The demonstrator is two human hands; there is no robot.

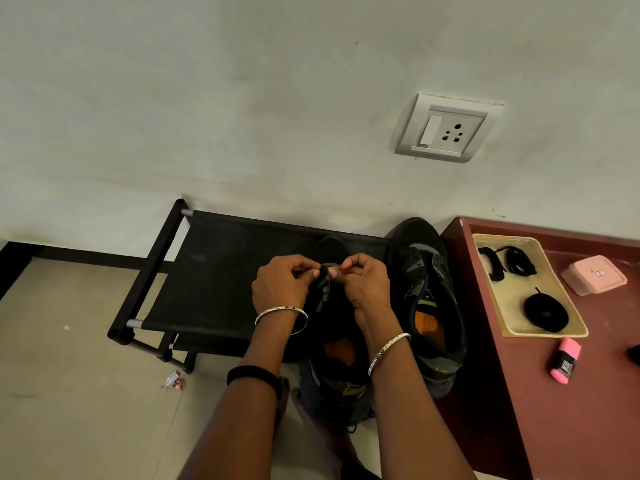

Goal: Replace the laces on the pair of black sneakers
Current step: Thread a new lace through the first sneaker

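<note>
The near sneaker [334,362] sits on the black fabric rack [214,271], toe away from the person. Its throat lies right under the fingertips and its heel below the wrists. The left hand [282,284] and right hand [363,284] meet above it with their fingers curled. Each pinches the dark flap at the top of the upper between thumb and forefinger. It is too dark to tell whether that flap is tongue or eyelet edge, or whether a lace end is caught in the pinch.

The shoe looks light, and its soft upper will probably fold under a pinch, while the sole should stay stiff. The eyelet edges seem the place to hold for threading, and the heel or sole for steadying. Laces are limp and would best be led by their tips.

Just right of the right-hand fingers stands the second sneaker [429,299], tongue open and seemingly unlaced. Further right, on the maroon table [571,410], a beige tray [516,301] holds a coiled black lace [545,311] and loose black laces [507,263]. Beyond the tray are a pink box [594,275] and a pink marker [565,360].
</note>
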